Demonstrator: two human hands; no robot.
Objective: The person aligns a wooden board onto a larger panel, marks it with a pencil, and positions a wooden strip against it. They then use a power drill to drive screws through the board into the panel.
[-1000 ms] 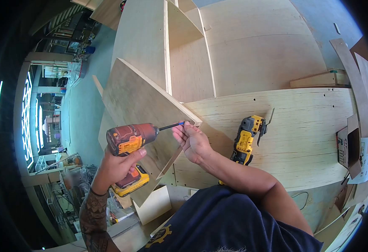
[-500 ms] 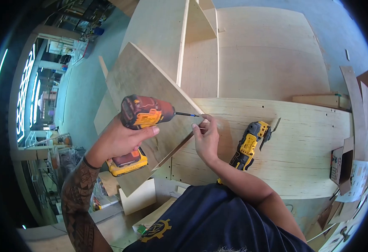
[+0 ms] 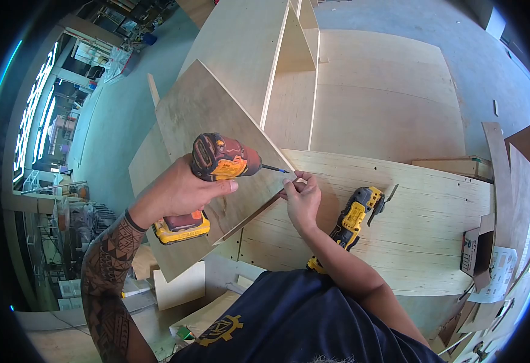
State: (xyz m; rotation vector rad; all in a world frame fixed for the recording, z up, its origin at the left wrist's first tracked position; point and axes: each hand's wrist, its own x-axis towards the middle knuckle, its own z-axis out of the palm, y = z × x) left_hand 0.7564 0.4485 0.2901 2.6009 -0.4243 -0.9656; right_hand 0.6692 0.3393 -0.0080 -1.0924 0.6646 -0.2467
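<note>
My left hand [image 3: 186, 189] is wrapped round the grip of a red and black cordless impact driver [image 3: 227, 158] with a yellow battery at its base. Its long bit [image 3: 273, 169] points right, toward the corner of a tilted plywood panel [image 3: 201, 115]. At that corner, close to the bit's tip, my right hand [image 3: 303, 199] has its thumb and fingers pinched together. Whatever lies between those fingertips is too small to make out. A yellow and black oscillating multi-tool [image 3: 354, 215] lies on the board beside my right forearm.
A long pale plywood board [image 3: 422, 230] spans the right side under the tools. Behind it stand plywood cabinet parts [image 3: 392, 91]. An open small carton [image 3: 478, 251] sits at the right end, near wood strips [image 3: 522, 181]. Below the panel is an open box [image 3: 180, 284].
The whole view has shifted slightly. My right thumb and fingers have drawn closer together by the panel's corner. The driver stays in my left hand, its bit still near those fingers.
</note>
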